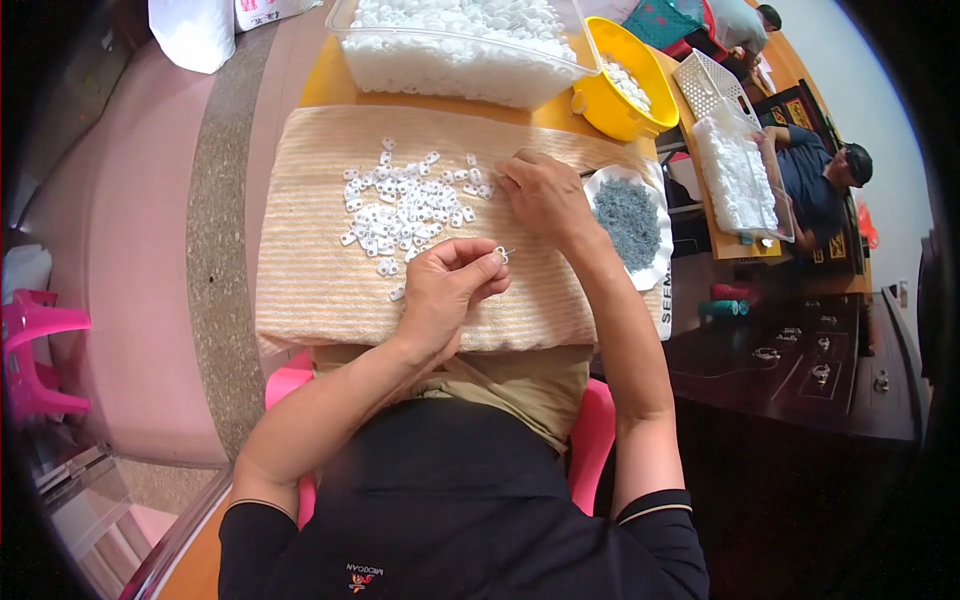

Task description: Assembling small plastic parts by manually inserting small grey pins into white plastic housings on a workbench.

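Observation:
My left hand pinches one small white plastic piece between thumb and forefinger, with a thin metal pin sticking out of it to the right. My right hand rests palm down on the striped beige cloth, its fingertips at the right edge of a scattered pile of small white plastic pieces. Whether its fingers pinch anything is hidden. A white dish of small grey metal parts lies just right of my right hand.
A clear bin of white pieces and a yellow bowl stand at the table's far edge. Another person sits at right beside a clear tub. A dark table is at right, a pink stool at left.

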A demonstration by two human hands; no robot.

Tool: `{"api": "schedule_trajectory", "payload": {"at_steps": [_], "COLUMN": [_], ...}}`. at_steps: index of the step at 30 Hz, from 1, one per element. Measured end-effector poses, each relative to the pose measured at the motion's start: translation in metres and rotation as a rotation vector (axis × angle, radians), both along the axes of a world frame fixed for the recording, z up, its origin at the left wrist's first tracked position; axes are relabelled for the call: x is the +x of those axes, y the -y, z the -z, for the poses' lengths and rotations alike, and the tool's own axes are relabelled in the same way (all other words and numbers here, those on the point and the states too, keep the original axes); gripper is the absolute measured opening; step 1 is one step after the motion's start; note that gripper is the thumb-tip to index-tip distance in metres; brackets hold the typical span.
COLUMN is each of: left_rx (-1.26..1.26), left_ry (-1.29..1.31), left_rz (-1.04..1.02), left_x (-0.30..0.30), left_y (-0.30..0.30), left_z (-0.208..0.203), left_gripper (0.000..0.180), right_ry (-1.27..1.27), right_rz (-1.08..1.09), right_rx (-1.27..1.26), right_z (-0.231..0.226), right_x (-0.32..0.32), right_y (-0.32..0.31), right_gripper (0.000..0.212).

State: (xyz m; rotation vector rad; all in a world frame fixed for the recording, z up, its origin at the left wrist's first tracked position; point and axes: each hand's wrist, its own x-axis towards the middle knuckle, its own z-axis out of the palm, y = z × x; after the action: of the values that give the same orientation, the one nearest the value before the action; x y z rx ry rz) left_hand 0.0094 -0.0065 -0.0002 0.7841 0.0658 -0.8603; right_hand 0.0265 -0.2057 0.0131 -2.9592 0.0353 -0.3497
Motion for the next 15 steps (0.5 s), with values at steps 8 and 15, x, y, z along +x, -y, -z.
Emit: {"api": "schedule_trajectory", "payload": {"at_steps": [8,15], "left_rx": [0.009,-0.002], "left_ry": [0.019,-0.009], "left_rz": [-0.012,-0.003], "left_x": [0.005,0.006], "left_y": [-0.001,-0.001], "left_z": [-0.001,0.002], "left_gripper": [0.010,0.012], "right_ry": [0.068,-0.145], "right_rz": [-0.049,0.072], "right_rx": [0.353,0.973], "right_z": [-0.007,-0.001], "right_x": [-0.023,-0.072], "right_y": [0.002,-0.014], "right_gripper": [0.022,0.022]}}
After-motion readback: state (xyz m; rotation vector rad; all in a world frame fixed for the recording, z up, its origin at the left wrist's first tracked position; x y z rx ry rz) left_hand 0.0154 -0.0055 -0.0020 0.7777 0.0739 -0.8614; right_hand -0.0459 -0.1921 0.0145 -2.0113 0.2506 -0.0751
